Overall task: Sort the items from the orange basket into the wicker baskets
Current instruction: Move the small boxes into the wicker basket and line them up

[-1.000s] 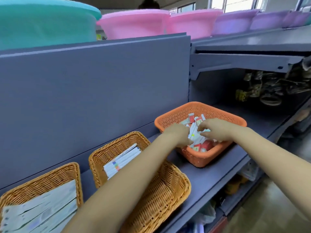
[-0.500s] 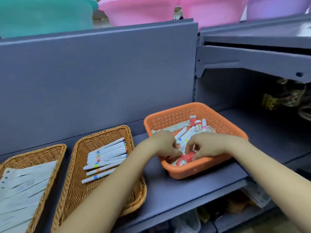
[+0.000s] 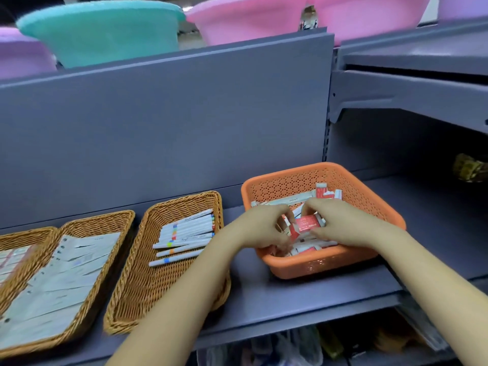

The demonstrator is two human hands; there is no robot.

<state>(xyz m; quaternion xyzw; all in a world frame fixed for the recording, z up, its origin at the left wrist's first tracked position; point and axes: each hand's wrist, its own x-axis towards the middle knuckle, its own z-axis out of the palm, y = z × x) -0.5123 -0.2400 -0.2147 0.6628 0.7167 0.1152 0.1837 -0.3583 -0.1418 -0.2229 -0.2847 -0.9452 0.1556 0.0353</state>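
Observation:
An orange plastic basket (image 3: 369, 196) stands on the grey shelf, holding several small red-and-white boxes and white pens. Both my hands are inside it. My left hand (image 3: 261, 228) grips small red-and-white boxes (image 3: 286, 225). My right hand (image 3: 340, 225) holds a red box (image 3: 306, 223) between the two hands. To the left stands a wicker basket (image 3: 132, 281) with several white pens (image 3: 184, 233). Further left, a second wicker basket (image 3: 87, 223) holds white paper packets (image 3: 58, 281), and a third wicker basket (image 3: 23, 233) shows at the frame's left edge.
A grey back panel (image 3: 163, 133) rises behind the baskets. Teal (image 3: 100, 33) and pink (image 3: 250, 19) plastic basins sit on top. A shelf bracket (image 3: 396, 96) juts out on the right. Bagged goods (image 3: 290, 347) lie on the shelf below.
The view has swung left and down, bringing the leftmost wicker basket into sight. Both hands stayed in the orange basket and now hold small red boxes between them.

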